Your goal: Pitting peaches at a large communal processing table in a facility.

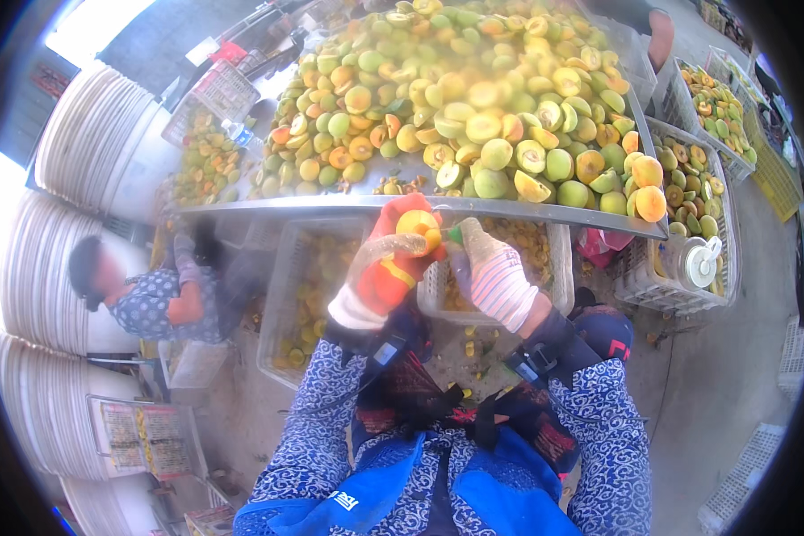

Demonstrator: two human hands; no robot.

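My left hand (pixel 385 271), in an orange and white work glove, grips a yellow-orange apricot (pixel 417 224) just before the table's front edge. Close on its right, my right hand (pixel 499 275) wears a pale striped glove and is closed around a small green-handled tool (pixel 455 234). The tool's tip points towards the fruit; whether they touch I cannot tell. Beyond both hands, a heap of whole and halved apricots (pixel 375 87) covers much of the metal-edged table (pixel 402 167). Below the right hand sits a plastic crate (pixel 563 268) of cut fruit.
Another crate (pixel 275 321) with fruit stands at lower left. On the right, a crate (pixel 643 275) of halves carries a white-lidded jug (pixel 700 264). A co-worker (pixel 174 301) sits at left near stacked white trays (pixel 47 281). Another person's arm (pixel 660 40) shows at top right.
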